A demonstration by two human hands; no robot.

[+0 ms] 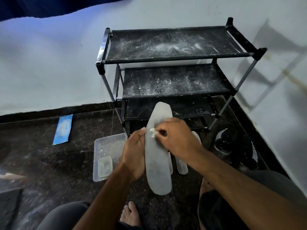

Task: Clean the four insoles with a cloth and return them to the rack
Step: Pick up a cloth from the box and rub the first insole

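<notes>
My way to the rack [172, 58] runs straight ahead over the insoles on the floor [181, 165]. Its top two shelves lie open (dusty, nothing on them). At my left the plastic tray [106, 146] blocks the floor; at my right a dark shoe [232, 143] fills the wall corner.

A corner of a home, down at floor level beside a shoe rack.

A black fabric-shelved shoe rack [174, 77] with metal poles stands in the far right corner against plain pale painted walls [49, 63], its shelves dusted with white powder. The floor [49, 163] is dark speckled stone with a matching dark skirting along the wall. A person sits low on it, a bare foot [130, 213] showing near the bottom edge. A clear plastic tub [106, 156] lies on the floor at left of the rack, and a black shoe [232, 143] sits at right by the wall.
</notes>
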